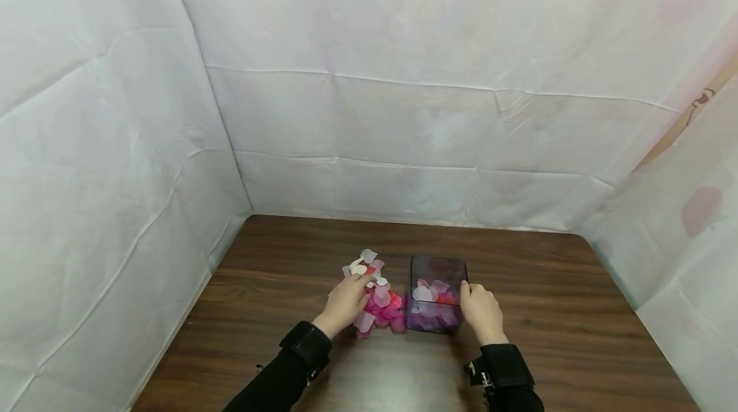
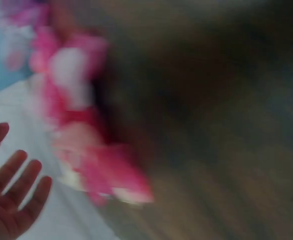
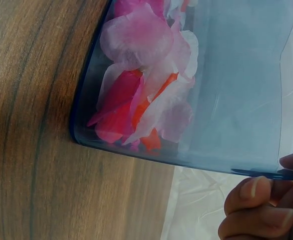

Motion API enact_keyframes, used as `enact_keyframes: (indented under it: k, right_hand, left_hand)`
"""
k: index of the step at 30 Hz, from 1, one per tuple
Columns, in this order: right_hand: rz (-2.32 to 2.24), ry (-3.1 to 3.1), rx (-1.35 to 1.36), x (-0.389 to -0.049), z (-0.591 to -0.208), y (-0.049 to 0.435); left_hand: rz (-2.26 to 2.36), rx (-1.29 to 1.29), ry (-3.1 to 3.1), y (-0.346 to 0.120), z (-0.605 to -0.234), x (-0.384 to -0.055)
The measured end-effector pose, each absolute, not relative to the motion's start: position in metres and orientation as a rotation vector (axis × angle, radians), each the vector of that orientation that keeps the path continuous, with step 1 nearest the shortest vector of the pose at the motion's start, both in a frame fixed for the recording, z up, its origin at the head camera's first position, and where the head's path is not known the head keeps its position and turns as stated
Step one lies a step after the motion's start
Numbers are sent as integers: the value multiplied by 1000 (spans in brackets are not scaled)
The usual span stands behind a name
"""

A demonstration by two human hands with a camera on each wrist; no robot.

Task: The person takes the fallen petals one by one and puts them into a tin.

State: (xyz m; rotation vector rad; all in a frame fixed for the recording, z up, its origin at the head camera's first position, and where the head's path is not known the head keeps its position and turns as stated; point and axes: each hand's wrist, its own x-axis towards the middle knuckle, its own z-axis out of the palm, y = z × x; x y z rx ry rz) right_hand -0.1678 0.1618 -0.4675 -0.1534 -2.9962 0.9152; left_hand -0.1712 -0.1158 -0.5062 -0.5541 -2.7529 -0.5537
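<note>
Loose petals [image 1: 381, 316] in pink, magenta, red and white lie heaped on the table. My left hand [image 1: 341, 303] is at the left side of this heap, its fingers over the petals. In the blurred left wrist view the fingers of that hand [image 2: 16, 195] are spread apart and hold nothing. Right of the heap is a see-through, bluish-purple plastic box [image 1: 439, 266] with more petals [image 3: 141, 40] inside. My right hand [image 1: 483, 313] pinches the box's right rim, thumb on one side and curled fingers on the other.
The brown wood-grain table [image 1: 553, 290] reaches back to white cloth walls [image 1: 403, 117] on the left, back and right. At the upper right a tan strip [image 1: 686, 114] shows between the cloths.
</note>
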Motion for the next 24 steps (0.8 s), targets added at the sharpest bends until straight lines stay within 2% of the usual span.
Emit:
enact_keyframes:
  k: [11, 18, 24]
  right_hand:
    - [918, -2983, -154, -168, -467, 162]
    - [913, -3000, -159, -169, -467, 162]
    - [915, -3019, -174, -169, -467, 162]
  left_hand:
    - [-429, -649, -2928, -129, -538, -151]
    - [-425, -504, -2687, -124, -545, -162]
    - [-443, -452, -2646, -123, -532, -171]
